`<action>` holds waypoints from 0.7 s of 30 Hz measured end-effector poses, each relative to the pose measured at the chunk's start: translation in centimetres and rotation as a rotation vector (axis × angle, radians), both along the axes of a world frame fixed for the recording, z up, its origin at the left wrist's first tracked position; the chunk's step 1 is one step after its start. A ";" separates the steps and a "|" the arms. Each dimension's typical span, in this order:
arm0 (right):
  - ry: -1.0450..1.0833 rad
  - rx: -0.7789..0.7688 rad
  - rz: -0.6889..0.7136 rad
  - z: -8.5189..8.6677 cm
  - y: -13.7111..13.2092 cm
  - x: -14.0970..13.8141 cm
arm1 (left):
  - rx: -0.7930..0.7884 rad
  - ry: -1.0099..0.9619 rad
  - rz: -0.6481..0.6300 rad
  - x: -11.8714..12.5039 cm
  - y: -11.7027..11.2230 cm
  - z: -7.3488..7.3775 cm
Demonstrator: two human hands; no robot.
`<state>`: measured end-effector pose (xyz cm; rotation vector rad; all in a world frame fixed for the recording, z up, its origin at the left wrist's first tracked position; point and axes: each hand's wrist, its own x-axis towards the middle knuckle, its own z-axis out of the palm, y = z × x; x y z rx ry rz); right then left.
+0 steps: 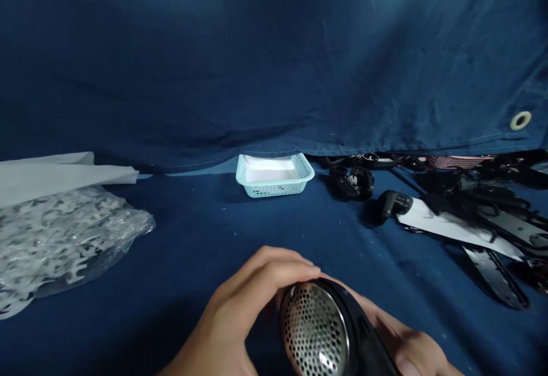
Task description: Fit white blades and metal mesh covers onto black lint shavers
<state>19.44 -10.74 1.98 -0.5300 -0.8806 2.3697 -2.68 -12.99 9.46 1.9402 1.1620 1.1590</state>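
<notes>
At the bottom middle is a black fabric shaver (314, 327) with a round, shiny metal head full of small holes, facing up toward me. My left hand (240, 302) curls over its far left edge, fingertips on the rim. Along its right side, my right hand (406, 336) wraps around the black body. The lower part of the shaver runs out of the frame. Beyond my hands stands a light-blue plastic basket (276, 189) with a white lining inside.
On the left, a clear plastic bag (85, 233) of grey-white cut pieces lies under white sheets (55, 176). Several black parts (471, 205) and strips are heaped at right, with a small black part (351, 183) near the basket. A dark blue cloth (274, 62) hangs behind.
</notes>
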 end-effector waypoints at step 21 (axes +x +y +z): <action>0.119 -0.062 0.094 -0.9 0.1 -1.0 | -0.126 0.169 -0.055 -1.4 0.7 0.6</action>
